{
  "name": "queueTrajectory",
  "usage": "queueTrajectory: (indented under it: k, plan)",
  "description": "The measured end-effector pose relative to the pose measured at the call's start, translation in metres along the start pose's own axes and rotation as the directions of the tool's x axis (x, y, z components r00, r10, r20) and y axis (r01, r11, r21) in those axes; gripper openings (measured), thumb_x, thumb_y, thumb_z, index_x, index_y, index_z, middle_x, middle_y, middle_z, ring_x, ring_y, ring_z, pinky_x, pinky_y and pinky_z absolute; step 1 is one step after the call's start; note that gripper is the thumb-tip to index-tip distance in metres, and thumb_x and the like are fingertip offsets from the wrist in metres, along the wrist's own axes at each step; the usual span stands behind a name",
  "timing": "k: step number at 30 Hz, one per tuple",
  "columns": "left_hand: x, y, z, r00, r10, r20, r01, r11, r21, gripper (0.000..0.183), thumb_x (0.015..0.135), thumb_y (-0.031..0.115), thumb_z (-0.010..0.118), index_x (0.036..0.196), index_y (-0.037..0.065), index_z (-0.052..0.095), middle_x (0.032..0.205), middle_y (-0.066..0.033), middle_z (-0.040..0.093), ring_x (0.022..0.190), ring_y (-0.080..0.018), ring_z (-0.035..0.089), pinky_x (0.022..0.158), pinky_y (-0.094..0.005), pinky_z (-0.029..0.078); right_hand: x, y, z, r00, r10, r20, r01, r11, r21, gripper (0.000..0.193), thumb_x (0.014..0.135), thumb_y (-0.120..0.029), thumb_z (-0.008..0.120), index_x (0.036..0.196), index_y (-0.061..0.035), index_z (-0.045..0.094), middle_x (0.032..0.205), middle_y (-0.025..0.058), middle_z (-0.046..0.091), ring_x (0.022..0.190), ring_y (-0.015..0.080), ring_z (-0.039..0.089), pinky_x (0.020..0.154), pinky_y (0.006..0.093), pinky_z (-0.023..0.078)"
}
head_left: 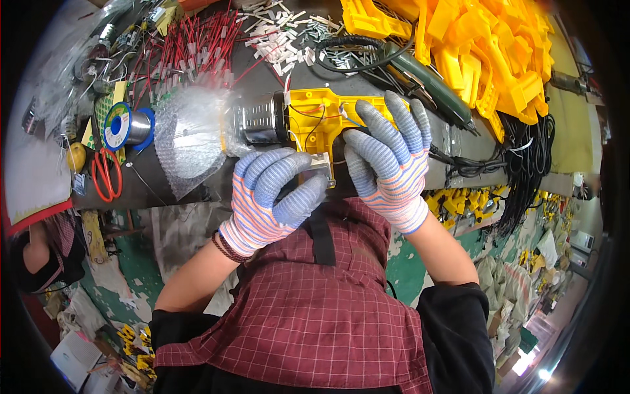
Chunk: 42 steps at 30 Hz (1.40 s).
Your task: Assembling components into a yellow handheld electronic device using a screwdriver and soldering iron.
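An open yellow plastic tool housing point(314, 100) lies on the dark bench, with thin wires and moulded posts showing inside. A black slotted cylinder point(261, 119) joins its left end. My left hand point(269, 194), in a striped glove with grey fingertips, is closed at a small metal-and-white part point(320, 164) on the housing's near side. The fingers partly cover that part. My right hand point(395, 161), gloved alike, curls over the housing's handle, its fingertips on the yellow plastic near a blue wire. The palm hides most of the handle's near side.
Bubble wrap point(189, 141) lies left of the housing, beside a blue solder spool point(128, 127) and orange-handled scissors point(105, 174). Red wires point(203, 43) and white connectors point(272, 39) lie behind. A dark green corded tool point(426, 79) and piled yellow shells point(479, 46) stand right.
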<state>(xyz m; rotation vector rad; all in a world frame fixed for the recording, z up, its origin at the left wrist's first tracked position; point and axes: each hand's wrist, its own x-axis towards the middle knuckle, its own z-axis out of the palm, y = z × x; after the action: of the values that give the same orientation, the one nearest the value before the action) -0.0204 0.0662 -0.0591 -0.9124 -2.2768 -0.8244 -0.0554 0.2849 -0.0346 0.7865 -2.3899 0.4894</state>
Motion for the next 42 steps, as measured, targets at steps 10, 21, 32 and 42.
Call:
queueTrajectory:
  k: [10, 21, 32, 42]
  plan:
    - [-0.047, 0.016, -0.061, 0.985, -0.171, 0.028, 0.172, 0.985, -0.018, 0.026, 0.065, 0.011, 0.079, 0.084, 0.014, 0.061, 0.087, -0.0014, 0.056, 0.080, -0.0235, 0.057, 0.068, -0.0365, 0.046, -0.003, -0.004, -0.011, 0.995, -0.002, -0.102, 0.005, 1.000, 0.025, 0.024, 0.072, -0.015, 0.073, 0.094, -0.0204, 0.066, 0.119, 0.0050, 0.064, 0.121, 0.0337, 0.052, 0.109, 0.0518, 0.033]
    - [-0.139, 0.013, -0.088, 0.021, -0.906, 0.422, 0.756, -0.262, -0.600, 0.037, 0.096, 0.033, 0.060, 0.116, 0.002, 0.059, 0.096, -0.0063, 0.066, 0.076, -0.0127, 0.061, 0.065, -0.0256, 0.049, 0.009, -0.097, -0.018, 0.953, -0.217, 0.209, -0.008, 0.675, 0.738, 0.030, 0.073, -0.016, 0.072, 0.101, -0.0052, 0.068, 0.107, 0.0111, 0.066, 0.093, 0.0289, 0.066, 0.083, 0.0398, 0.053]
    - [-0.061, 0.060, -0.119, 0.526, -0.479, 0.703, 0.428, -0.565, -0.705, 0.047, 0.094, 0.040, 0.063, 0.110, -0.005, 0.062, 0.076, -0.0135, 0.067, 0.055, -0.0145, 0.057, 0.048, -0.0257, 0.043, 0.007, -0.097, -0.022, 0.747, -0.331, 0.576, -0.438, 0.408, 0.801, 0.021, 0.089, -0.022, 0.065, 0.104, -0.0078, 0.065, 0.088, 0.0107, 0.066, 0.084, 0.0339, 0.063, 0.075, 0.0425, 0.049]
    - [-0.127, 0.029, -0.122, 0.422, -0.766, 0.485, -0.140, -0.583, -0.800, 0.011, 0.096, 0.020, 0.061, 0.090, 0.016, 0.053, 0.073, -0.0004, 0.052, 0.065, -0.0112, 0.049, 0.060, -0.0300, 0.041, 0.001, -0.056, -0.056, 0.649, -0.235, 0.724, -0.548, 0.516, 0.659, 0.015, 0.091, -0.020, 0.065, 0.096, -0.0068, 0.065, 0.078, 0.0119, 0.065, 0.071, 0.0349, 0.064, 0.066, 0.0411, 0.051]
